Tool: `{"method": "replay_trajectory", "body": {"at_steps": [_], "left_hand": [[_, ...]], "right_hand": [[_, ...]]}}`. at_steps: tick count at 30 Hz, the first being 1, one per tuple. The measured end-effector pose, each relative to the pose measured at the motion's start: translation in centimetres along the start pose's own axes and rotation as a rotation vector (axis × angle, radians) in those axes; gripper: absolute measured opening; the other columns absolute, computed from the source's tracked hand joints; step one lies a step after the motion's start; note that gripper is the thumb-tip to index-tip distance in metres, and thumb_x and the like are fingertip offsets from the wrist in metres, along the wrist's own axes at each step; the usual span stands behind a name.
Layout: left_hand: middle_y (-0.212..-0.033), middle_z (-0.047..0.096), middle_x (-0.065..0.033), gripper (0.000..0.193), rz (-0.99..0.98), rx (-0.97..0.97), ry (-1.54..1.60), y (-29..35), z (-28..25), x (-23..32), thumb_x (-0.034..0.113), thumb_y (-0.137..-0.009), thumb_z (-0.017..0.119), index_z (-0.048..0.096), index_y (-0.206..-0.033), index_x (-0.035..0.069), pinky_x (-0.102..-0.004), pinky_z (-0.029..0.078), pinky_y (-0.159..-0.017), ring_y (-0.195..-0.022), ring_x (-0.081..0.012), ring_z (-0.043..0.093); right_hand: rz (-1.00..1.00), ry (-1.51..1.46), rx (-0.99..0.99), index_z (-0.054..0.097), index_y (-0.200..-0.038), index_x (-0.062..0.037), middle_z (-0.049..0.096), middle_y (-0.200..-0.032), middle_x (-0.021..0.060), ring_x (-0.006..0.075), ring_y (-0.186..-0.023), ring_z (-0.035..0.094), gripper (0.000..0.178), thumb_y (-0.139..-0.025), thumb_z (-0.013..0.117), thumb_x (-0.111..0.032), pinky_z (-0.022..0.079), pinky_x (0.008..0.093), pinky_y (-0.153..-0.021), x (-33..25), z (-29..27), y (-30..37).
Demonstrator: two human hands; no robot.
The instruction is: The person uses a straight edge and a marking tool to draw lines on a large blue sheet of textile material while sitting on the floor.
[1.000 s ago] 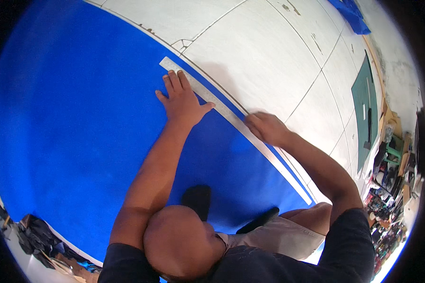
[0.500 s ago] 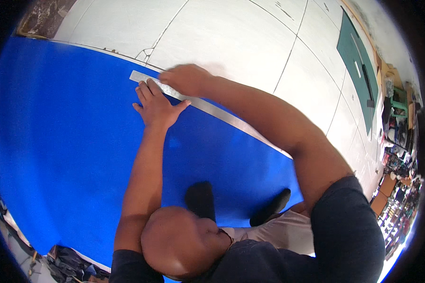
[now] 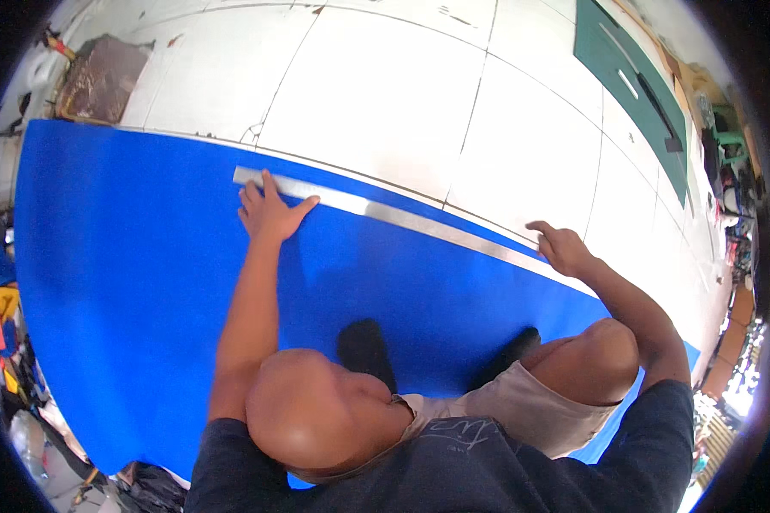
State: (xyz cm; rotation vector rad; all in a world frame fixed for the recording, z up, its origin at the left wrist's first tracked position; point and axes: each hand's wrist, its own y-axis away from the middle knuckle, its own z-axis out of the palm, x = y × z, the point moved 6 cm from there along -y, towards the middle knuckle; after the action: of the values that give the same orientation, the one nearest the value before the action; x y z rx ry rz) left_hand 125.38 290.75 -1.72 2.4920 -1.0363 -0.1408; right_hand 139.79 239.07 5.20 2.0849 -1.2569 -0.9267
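A long metal ruler (image 3: 419, 224) lies slantwise on a large blue sheet (image 3: 145, 282), close to the sheet's far edge. My left hand (image 3: 269, 211) presses on the ruler's left part with fingers and thumb spread. At the far edge of the sheet, near the ruler's right part, is my right hand (image 3: 566, 252). Its fingers are curled, with the index finger reaching out to the left. Whatever it may hold is too small to make out. A narrow blue strip shows beyond the ruler.
White floor tiles (image 3: 376, 94) extend past the sheet. A dark green board (image 3: 603, 64) with a black strip lies at the far right. A brown slab (image 3: 107, 81) stands at the far left. Cloths (image 3: 0, 301) and black plastic (image 3: 154, 487) lie at the left. My socked feet (image 3: 364, 350) rest on the sheet.
My right hand has moved from beside my left hand to the right along the ruler. My left hand stays on the ruler's left part. The view has shifted.
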Motion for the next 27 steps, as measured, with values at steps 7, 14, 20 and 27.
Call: {"method": "replay_trajectory", "body": {"at_steps": [7,14,20,27], "left_hand": [[-0.151,0.042,-0.0259,0.098,0.011,0.034,-0.022,10.0,2.9,-7.1,0.074,-0.083,0.063,0.044,-0.152,0.006,-0.0528,0.029,-0.117,-0.141,-0.0397,0.039],[-0.125,0.064,-0.0138,0.055,-0.121,0.053,1.075,22.3,-10.7,-7.0,0.044,-0.096,0.066,0.063,-0.130,0.001,-0.0382,0.048,-0.100,-0.113,-0.0238,0.063],[-0.107,0.066,-0.0175,0.037,0.708,0.282,0.393,34.4,-20.6,5.1,0.032,-0.089,0.066,0.065,-0.110,0.002,-0.0466,0.050,-0.087,-0.101,-0.0331,0.063],[-0.094,0.070,-0.0142,0.025,0.657,-0.090,0.168,31.2,-21.6,10.0,0.018,-0.077,0.072,0.069,-0.099,0.006,-0.0432,0.050,-0.076,-0.085,-0.0347,0.066]], "right_hand": [[-0.190,-0.030,0.330,0.060,-0.117,-0.0094,0.061,-0.112,0.0175,0.0408,-0.107,0.059,0.034,-0.086,0.071,-0.019,0.050,0.0488,-0.092,8.1,11.4,3.1],[-0.254,-0.042,0.472,0.061,-0.112,-0.0112,0.059,-0.108,0.0126,0.0372,-0.106,0.057,0.047,-0.075,0.085,-0.026,0.049,0.0475,-0.088,9.0,9.6,3.4],[-0.348,-0.010,0.291,0.060,-0.098,-0.0090,0.059,-0.101,0.0115,0.0356,-0.104,0.058,0.039,-0.074,0.085,-0.027,0.049,0.0475,-0.086,7.3,7.2,-0.2],[-0.253,0.008,0.194,0.063,-0.100,-0.0113,0.069,-0.092,0.0143,0.0368,-0.092,0.067,0.030,-0.088,0.070,-0.038,0.052,0.0507,-0.081,8.2,9.3,2.6]]}}
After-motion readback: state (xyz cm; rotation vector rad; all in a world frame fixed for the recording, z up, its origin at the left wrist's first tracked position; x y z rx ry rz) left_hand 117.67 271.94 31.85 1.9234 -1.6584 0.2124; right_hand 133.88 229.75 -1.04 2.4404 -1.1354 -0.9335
